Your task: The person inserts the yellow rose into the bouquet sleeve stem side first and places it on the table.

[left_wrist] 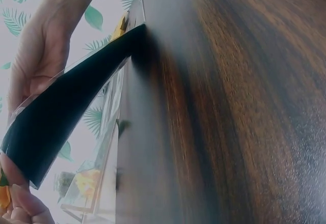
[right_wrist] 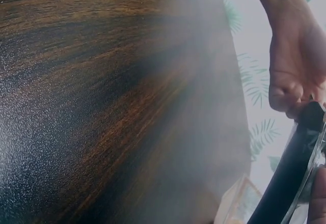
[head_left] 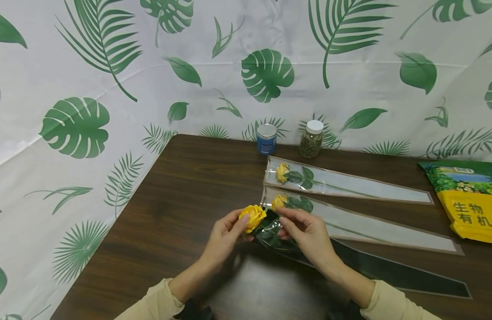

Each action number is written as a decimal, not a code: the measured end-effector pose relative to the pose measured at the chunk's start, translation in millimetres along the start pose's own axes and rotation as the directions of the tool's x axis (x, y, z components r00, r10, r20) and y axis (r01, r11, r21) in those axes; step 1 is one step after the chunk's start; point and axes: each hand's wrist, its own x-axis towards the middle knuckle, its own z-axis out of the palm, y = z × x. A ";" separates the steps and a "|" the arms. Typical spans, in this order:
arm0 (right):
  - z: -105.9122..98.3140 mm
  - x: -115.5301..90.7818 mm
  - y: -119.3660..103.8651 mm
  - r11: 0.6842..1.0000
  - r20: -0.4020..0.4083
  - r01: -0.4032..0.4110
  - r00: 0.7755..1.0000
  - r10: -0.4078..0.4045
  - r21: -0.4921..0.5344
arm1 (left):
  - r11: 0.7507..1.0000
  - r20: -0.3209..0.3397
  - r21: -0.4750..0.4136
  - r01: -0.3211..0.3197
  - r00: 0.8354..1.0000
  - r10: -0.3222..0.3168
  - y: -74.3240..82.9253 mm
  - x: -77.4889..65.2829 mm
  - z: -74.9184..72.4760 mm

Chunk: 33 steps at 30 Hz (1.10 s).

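Note:
A yellow rose (head_left: 253,218) with green leaves sits at the wide end of a long black-backed clear sleeve (head_left: 402,272). My left hand (head_left: 225,232) holds the rose by its bloom, thumb on the petals. With thumb and forefinger, my right hand (head_left: 312,233) pinches the clear film near the leaves. The sleeve's narrow end reaches away to the right. In the left wrist view the sleeve's dark back (left_wrist: 69,102) slants up from the table between both hands. My left hand (right_wrist: 295,76) also shows at the sleeve's wide end in the right wrist view.
Two yellow roses in white-backed clear sleeves (head_left: 390,189) lie just beyond my hands. Behind them stand a blue tin (head_left: 267,141) and a white-lidded jar (head_left: 311,141) of dried green bits. A yellow-green bag (head_left: 470,209) lies at the right of the brown table (head_left: 162,209).

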 end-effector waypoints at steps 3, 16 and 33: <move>0.1 -0.5 -0.6 1.000 -0.001 -0.008 1.000 0.008 0.000 | 0.999 0.010 0.008 0.031 0.999 -0.031 -0.1 0.7 -1.5; 3.3 -3.8 -3.1 1.000 0.044 0.005 0.999 -0.004 -0.017 | 0.970 0.132 0.241 -0.009 0.991 -0.023 0.6 5.6 -6.9; 8.9 -7.6 1.9 0.999 0.131 0.010 0.991 -0.004 -0.051 | 0.896 0.199 0.435 -0.086 0.980 -0.003 -6.8 7.8 -6.5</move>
